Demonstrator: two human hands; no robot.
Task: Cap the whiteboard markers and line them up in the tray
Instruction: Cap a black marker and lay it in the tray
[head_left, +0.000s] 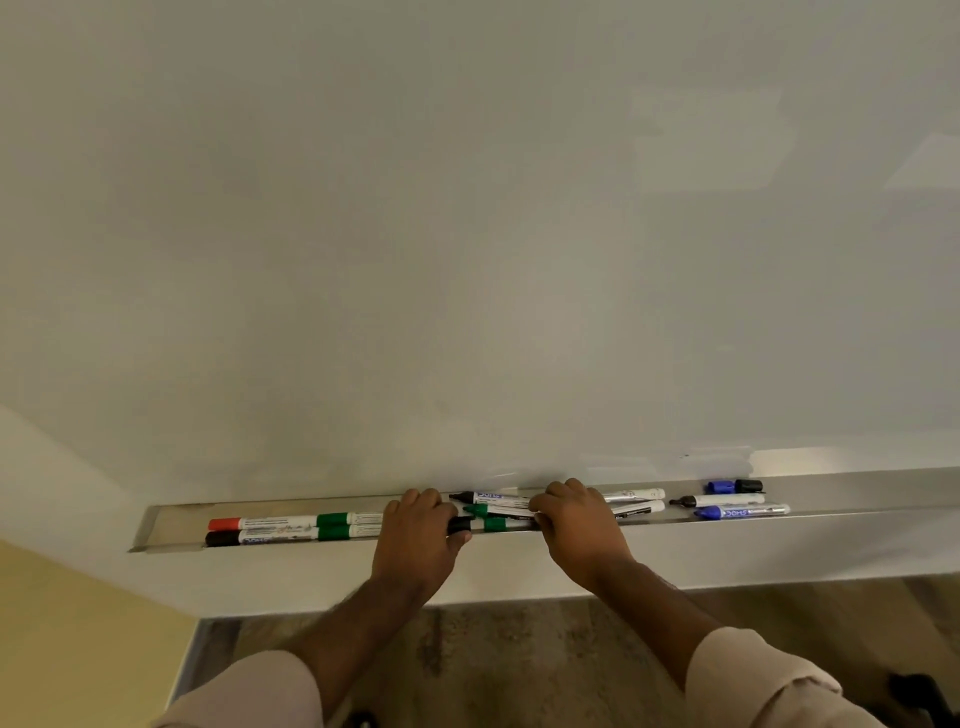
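Note:
A long metal tray (171, 525) runs under the whiteboard. At its left lie a red-capped marker (260, 522), a black-capped marker (260, 538) and two green-capped markers (335, 526), end to end in two rows. My left hand (415, 540) pinches a black cap (460, 526) over the tray. My right hand (576, 525) grips a white marker barrel (517, 525) that points toward that cap. Between my hands lie an uncapped black marker (488, 498) and green marker parts (480, 511), crossing one another. Other barrels (636, 501) stick out past my right hand.
Farther right in the tray are a loose blue cap (719, 486), a loose black cap (749, 486), an uncapped black marker (722, 500) and an uncapped blue marker (743, 511). The whiteboard (467, 234) fills the view above; carpeted floor (519, 660) shows below.

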